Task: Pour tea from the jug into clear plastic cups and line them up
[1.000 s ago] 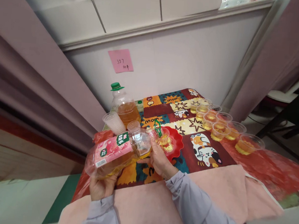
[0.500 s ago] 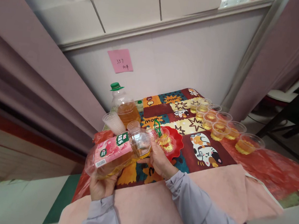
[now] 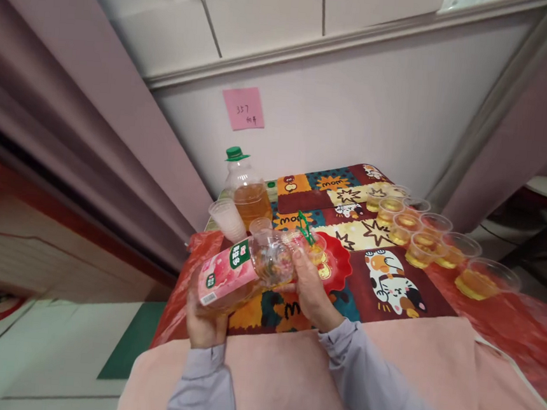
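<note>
A large clear juice bottle [image 3: 230, 274] with a pink label lies tilted in both my hands, its neck toward the right. My left hand [image 3: 206, 321] grips the bottle's base from below. Around the neck end is my right hand [image 3: 313, 288], its fingers partly hidden by the bottle. Just past the neck, a plastic cup [image 3: 318, 252] with some yellow liquid stands on a red scalloped plate [image 3: 342, 276]. The bottle's mouth is partly hidden, and I cannot tell whether liquid flows from it. A green strap-like loop [image 3: 306, 228] shows by the mouth.
Behind stands another bottle [image 3: 251, 197] with a green cap, beside stacked plastic cups [image 3: 228, 220] and a single cup [image 3: 261, 225]. Several cups of yellow drink [image 3: 423, 247] stand in rows at the right. Patterned mats [image 3: 391, 285] and a pink cloth [image 3: 277, 377] cover the table.
The bottle's base has dropped slightly, so the bottle lies less steeply, and liquid no longer shows near its neck. The whole view has shifted, placing things further right. Both hands keep their hold.
</note>
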{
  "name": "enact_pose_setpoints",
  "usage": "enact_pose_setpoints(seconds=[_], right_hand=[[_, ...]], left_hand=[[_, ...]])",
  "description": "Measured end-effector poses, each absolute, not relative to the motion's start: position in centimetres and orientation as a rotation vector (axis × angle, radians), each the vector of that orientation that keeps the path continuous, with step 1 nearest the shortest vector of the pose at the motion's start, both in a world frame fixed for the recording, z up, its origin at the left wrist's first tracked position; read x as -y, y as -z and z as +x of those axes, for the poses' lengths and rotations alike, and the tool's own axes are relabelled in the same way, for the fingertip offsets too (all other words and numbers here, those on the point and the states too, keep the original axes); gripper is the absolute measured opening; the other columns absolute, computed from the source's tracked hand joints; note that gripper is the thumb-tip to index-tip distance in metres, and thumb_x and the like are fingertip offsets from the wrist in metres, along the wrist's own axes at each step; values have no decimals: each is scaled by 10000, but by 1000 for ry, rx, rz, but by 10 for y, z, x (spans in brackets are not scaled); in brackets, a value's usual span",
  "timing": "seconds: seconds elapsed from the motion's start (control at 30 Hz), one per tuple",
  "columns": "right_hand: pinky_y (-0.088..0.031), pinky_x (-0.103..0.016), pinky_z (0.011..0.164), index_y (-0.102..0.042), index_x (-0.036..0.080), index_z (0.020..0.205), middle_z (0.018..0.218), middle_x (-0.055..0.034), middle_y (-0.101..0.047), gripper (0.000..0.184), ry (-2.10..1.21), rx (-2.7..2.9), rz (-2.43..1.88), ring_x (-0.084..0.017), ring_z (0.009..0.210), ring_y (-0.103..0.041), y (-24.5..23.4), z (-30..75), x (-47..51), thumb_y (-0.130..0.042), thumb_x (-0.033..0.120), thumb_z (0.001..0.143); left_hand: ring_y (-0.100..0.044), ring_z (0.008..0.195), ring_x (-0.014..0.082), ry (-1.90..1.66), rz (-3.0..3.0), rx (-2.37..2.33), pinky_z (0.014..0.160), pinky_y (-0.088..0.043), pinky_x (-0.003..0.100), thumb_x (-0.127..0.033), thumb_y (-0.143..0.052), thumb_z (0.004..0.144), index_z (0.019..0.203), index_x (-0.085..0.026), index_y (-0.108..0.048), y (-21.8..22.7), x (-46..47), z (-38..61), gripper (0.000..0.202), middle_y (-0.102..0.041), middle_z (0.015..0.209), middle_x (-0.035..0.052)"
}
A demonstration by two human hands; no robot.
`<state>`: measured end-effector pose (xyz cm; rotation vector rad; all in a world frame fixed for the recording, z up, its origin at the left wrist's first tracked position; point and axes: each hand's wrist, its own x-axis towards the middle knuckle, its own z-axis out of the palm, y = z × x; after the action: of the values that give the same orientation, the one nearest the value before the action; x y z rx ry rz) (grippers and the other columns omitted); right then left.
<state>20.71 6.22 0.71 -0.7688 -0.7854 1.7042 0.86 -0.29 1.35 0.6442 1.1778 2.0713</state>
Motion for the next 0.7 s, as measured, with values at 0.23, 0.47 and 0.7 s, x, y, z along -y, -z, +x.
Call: enact_pose_setpoints(seconds=[0.23,0.47,0.7], right_hand=[[-718,-404,630,-572,306,1656,1462,-97,-722,920,-1578,889,-899,-322,1060,-770,-29,219,-55,-766,759,879],[-720,-404,634,-539,276,1682,1386,-117,-749,987,-1523,988,-998,-320,1035,-771,-43,217,-47,-731,801,868],[-712,-403,622,-588,256,1615,1371,-132,-739,895,-1399,1163,-1017,-338,1066,-769,-59,207,-39,-707,788,906]], left_hand=[[-640,1454,420,-2004,777,-1362,1183,-546,592,-834,-592,940,1491,-198,-698,15,6,-2,849,-684,1555,201],[-549,1534,437,-2068,1555,-1925,1308,-389,586,-772,-950,636,1585,-190,-593,16,19,-14,1169,-616,1619,223],[-618,1461,475,-1771,2490,-2305,1265,-418,656,-867,-804,765,1727,-126,-390,6,22,6,1283,-646,1554,297]])
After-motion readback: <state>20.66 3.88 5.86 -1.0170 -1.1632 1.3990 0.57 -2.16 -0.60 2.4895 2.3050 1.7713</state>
